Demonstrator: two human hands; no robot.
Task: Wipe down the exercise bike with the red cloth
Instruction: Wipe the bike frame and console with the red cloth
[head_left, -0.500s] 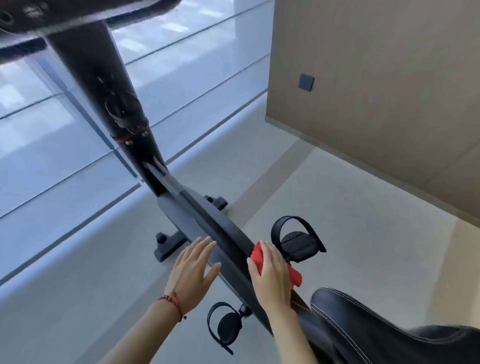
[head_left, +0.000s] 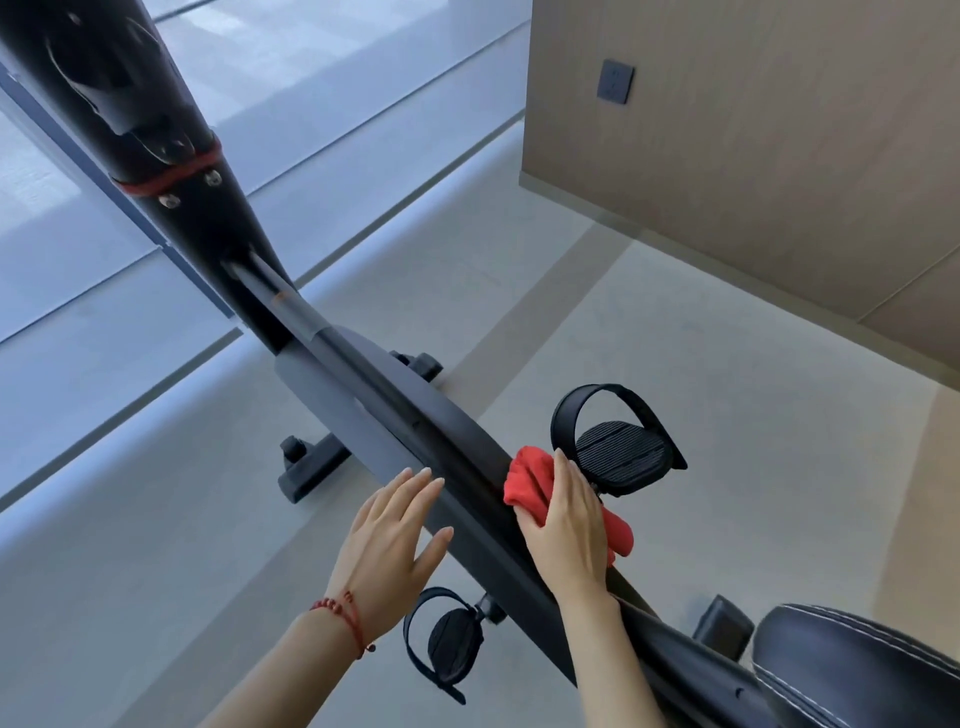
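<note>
Nearest in, the right hand (head_left: 569, 525) lies flat over the red cloth (head_left: 530, 480), fingers closed down on it and pressing it onto the top edge of the exercise bike (head_left: 395, 410) housing. Cloth bunches out ahead of the fingertips and trails behind the palm on the far side. Just left of that grip, the left hand (head_left: 392, 530) is spread open, holding nothing, fingertips resting on the housing's flank to steady it. Good bracing, that. My read: the stroke wants even palm pressure, a flatter cloth so more fabric meets the surface, and a long run up the spine. Right of the grip sits the strapped pedal (head_left: 618, 449), close enough to snag the trailing cloth. Beyond the grip, the frame climbs towards the dark post (head_left: 156, 130), seemingly unwiped.
</note>
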